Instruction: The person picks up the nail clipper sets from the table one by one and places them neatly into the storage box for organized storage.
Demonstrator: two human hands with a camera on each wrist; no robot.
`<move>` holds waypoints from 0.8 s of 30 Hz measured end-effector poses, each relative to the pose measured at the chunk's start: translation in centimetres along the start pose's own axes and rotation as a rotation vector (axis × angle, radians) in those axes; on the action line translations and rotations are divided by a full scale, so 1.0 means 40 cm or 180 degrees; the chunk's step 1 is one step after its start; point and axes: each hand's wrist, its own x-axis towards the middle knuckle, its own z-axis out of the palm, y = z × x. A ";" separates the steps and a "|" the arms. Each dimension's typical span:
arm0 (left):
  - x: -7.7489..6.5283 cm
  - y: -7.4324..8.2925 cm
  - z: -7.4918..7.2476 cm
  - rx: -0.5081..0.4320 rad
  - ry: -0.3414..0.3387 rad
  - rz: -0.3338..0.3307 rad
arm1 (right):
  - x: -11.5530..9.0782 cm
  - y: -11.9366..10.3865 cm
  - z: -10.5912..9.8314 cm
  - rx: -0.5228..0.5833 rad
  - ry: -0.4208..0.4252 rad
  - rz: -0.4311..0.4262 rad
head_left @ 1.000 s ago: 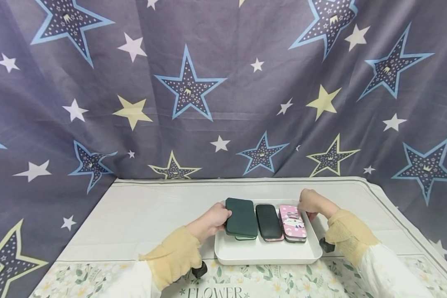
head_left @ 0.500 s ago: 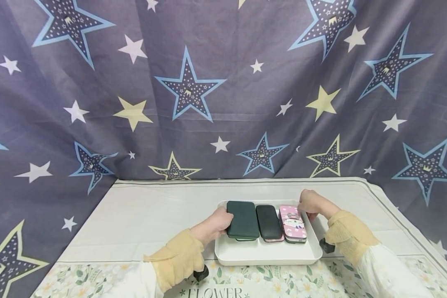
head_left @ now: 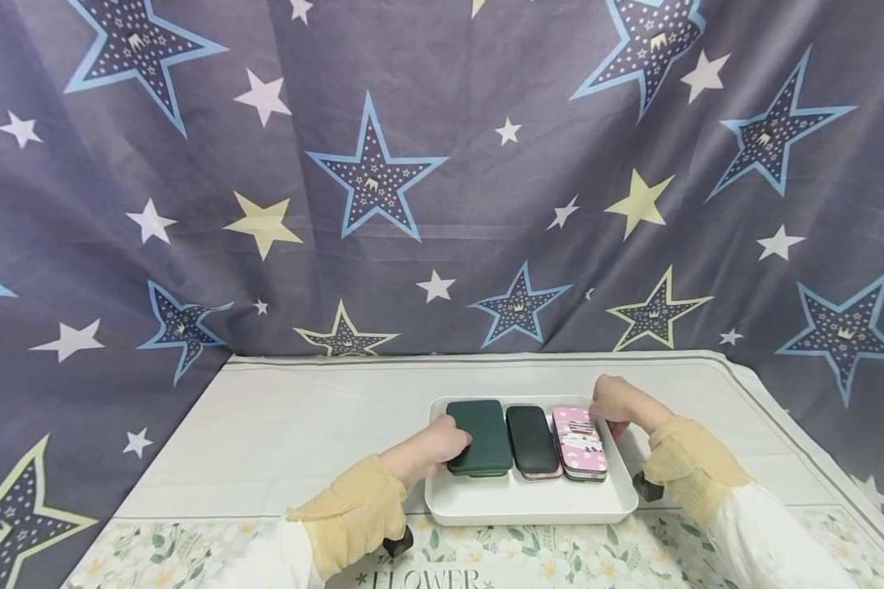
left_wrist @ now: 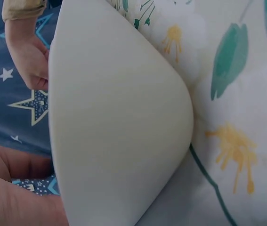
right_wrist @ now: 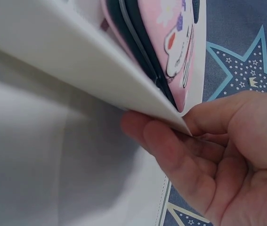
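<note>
In the head view, a dark green flat case [head_left: 484,438] lies on a lighter green one at the left of a white tray [head_left: 530,511]. My left hand [head_left: 442,442] touches the dark case's left side, its fingertips over the top. The left wrist view shows my fingers [left_wrist: 25,165] passing behind the tray wall, which hides their contact. My right hand [head_left: 613,402] pinches the tray's right rim between thumb and fingers, plain in the right wrist view. Beside that rim lies a pink case with a cartoon print [head_left: 579,442]. A black case [head_left: 532,440] rests between, on a pinkish one.
The tray stands on a white table cover [head_left: 324,433] with a flower-printed front band [head_left: 560,556]. Behind the table hangs a dark curtain with stars [head_left: 442,204]. Black wrist devices [head_left: 398,541] sit under both cuffs.
The dark green case has come down and squared up over the lighter green one. My left hand has slid right, onto its top edge. The right hand has kept its place.
</note>
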 end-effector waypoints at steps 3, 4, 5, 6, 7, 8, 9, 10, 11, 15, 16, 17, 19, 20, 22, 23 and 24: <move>-0.005 -0.002 0.000 0.0038 -0.0018 0.0000 | 0.002 0.004 0.004 -0.0036 0.0005 -0.0009; -0.007 -0.001 0.000 0.0041 -0.0019 -0.0013 | 0.002 0.005 0.005 -0.0043 0.0006 -0.0006; -0.009 0.001 -0.001 0.0014 -0.0026 -0.0021 | 0.002 0.006 0.005 -0.0056 0.0005 -0.0014; -0.011 0.002 -0.002 -0.0011 -0.0024 -0.0038 | 0.002 0.007 0.005 -0.0048 -0.0001 -0.0010; -0.013 0.004 -0.003 -0.0042 -0.0031 -0.0055 | 0.001 0.008 0.004 -0.0037 -0.0001 -0.0009; -0.015 0.006 -0.004 -0.0080 -0.0041 -0.0072 | 0.001 0.008 0.003 -0.0028 0.0000 -0.0003; -0.018 0.009 -0.006 -0.0116 -0.0055 -0.0085 | 0.000 0.008 0.001 -0.0017 -0.0006 0.0013; -0.021 0.012 -0.007 -0.0153 -0.0072 -0.0092 | -0.001 0.008 -0.001 -0.0007 -0.0011 0.0018; -0.024 0.014 -0.009 -0.0183 -0.0095 -0.0093 | -0.003 0.008 -0.003 0.0005 -0.0012 0.0023; -0.041 0.022 -0.019 -0.0273 -0.0205 -0.0066 | -0.009 0.009 -0.006 0.0047 -0.0049 0.0012; -0.046 0.023 -0.023 -0.0303 -0.0244 -0.0053 | -0.010 0.011 -0.006 0.0063 -0.0066 0.0000; -0.051 0.024 -0.027 -0.0325 -0.0285 -0.0041 | -0.013 0.012 -0.006 0.0069 -0.0085 0.0001; -0.060 0.024 -0.035 -0.0360 -0.0381 -0.0002 | -0.018 0.013 -0.007 0.0117 -0.0168 0.0034; -0.065 0.025 -0.040 -0.0365 -0.0418 0.0012 | -0.021 0.014 -0.008 0.0138 -0.0217 0.0051; -0.074 0.027 -0.049 -0.0359 -0.0486 0.0041 | -0.029 0.016 -0.013 0.0198 -0.0308 0.0095; -0.079 0.028 -0.054 -0.0338 -0.0508 0.0056 | -0.034 0.017 -0.018 0.0215 -0.0346 0.0107; -0.085 0.030 -0.059 -0.0308 -0.0523 0.0064 | -0.040 0.019 -0.023 0.0244 -0.0376 0.0118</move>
